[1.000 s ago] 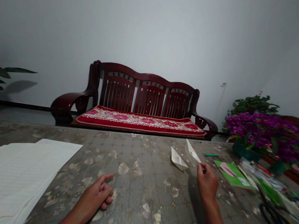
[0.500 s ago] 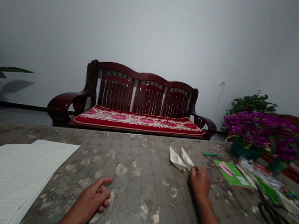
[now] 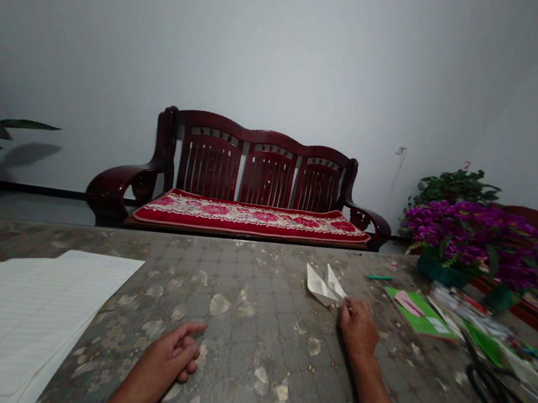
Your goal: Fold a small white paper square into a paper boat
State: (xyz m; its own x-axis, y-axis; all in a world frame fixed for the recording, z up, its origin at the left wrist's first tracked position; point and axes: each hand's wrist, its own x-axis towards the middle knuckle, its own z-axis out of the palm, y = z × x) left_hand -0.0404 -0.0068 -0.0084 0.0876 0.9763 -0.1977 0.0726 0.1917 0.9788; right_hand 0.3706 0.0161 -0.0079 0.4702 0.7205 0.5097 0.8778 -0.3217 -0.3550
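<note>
A white folded paper boat (image 3: pixel 320 290) with two pointed, upright parts stands on the table right of centre. The fingertips of my right hand (image 3: pixel 360 328) are pinched together at its near right corner. My left hand (image 3: pixel 169 358) rests on the tabletop left of centre, away from the boat. Its index finger points forward and the other fingers are loosely bent, with nothing in them.
Lined white paper (image 3: pixel 20 312) is stacked at left. Black-handled scissors (image 3: pixel 504 402), a green booklet (image 3: pixel 421 313) with a pink paper piece, a green pen (image 3: pixel 379 277) and purple flowers (image 3: pixel 486 237) are at right. A wooden bench (image 3: pixel 268 137) stands beyond the table (image 3: pixel 243 305).
My right hand has shifted very slightly left at the paper boat's corner, and the boat's two parts look a little closer together. My left hand has hardly moved.
</note>
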